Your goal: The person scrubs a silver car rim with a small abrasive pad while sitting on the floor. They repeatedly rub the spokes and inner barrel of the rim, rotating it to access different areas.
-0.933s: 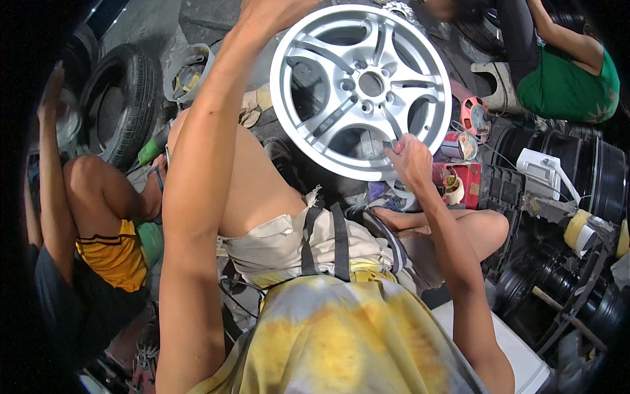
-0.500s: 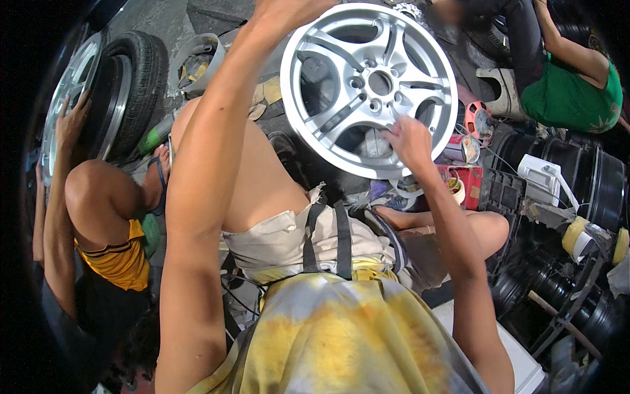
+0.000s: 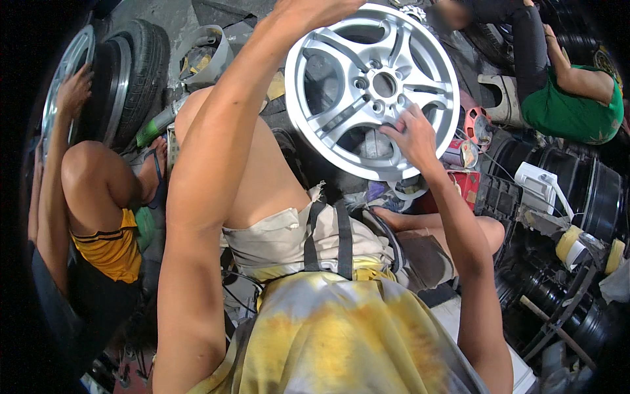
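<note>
A silver alloy wheel (image 3: 425, 60) with twin spokes stands tilted in front of my legs, its face toward me. My left hand (image 3: 323, 9) is at its upper left edge, closed on the lip; the top of the picture cuts off part of the fingers. On the lower right of the wheel's face, my right hand (image 3: 416, 139) touches a spoke near the bolt holes. Its thumb and fingers are apart, and I make out nothing held in it.
At left a co-worker's hand (image 3: 74, 90) rests on another wheel (image 3: 55, 108) beside a black tyre (image 3: 139, 72). A pale bucket (image 3: 222, 56) stands beyond my left knee. Another person in green (image 3: 577, 108) sits at right. Dark wheel rims (image 3: 600, 190) and a tin can (image 3: 462, 152) lie nearer.
My right hand has opened from a blurred, closer-fingered pose, its fingers reaching up toward the bolt holes. My left hand has shifted slightly right along the wheel's edge. The co-worker's hand at left has moved.
</note>
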Demonstrator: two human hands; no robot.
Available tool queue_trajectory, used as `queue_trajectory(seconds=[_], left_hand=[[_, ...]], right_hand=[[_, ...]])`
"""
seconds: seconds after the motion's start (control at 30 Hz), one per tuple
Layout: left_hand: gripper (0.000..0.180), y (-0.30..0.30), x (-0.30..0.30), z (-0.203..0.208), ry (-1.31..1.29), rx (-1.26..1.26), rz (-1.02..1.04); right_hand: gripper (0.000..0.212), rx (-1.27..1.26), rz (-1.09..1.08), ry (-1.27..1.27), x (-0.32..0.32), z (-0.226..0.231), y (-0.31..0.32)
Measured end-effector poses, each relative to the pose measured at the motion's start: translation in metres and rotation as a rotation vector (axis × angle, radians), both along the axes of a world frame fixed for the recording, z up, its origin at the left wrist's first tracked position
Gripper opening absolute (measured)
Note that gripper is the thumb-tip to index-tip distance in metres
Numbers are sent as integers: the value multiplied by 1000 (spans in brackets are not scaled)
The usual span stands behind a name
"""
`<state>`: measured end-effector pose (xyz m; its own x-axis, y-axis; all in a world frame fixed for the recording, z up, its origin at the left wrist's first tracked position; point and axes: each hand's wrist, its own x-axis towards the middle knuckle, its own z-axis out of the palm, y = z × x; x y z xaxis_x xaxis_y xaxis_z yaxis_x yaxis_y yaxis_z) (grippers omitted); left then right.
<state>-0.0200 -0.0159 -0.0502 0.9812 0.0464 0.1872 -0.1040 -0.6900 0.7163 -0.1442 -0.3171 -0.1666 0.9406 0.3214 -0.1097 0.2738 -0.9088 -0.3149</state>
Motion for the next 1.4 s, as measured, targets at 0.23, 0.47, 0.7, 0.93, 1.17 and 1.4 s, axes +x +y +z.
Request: queue_trajectory(seconds=[0.23, 0.47, 0.7, 0.93, 1.17, 1.4], left_hand=[[45, 4, -7, 7, 28, 56, -51], [44, -1, -13, 8, 46, 38, -105], [44, -10, -13, 11, 147, 78, -129], [43, -10, -16, 11, 175, -45, -143], [41, -5, -14, 7, 131, 57, -147], [41, -10, -19, 15, 157, 55, -161]], right_hand=[[14, 230, 89, -14, -62, -1, -29], [19, 127, 305, 138, -87, 1, -22], [19, 218, 342, 98, -70, -16, 13], [10, 344, 25, 317, -61, -25, 56], [5, 42, 180, 309, -50, -35, 11], [6, 219, 189, 284, -46, -30, 60]])
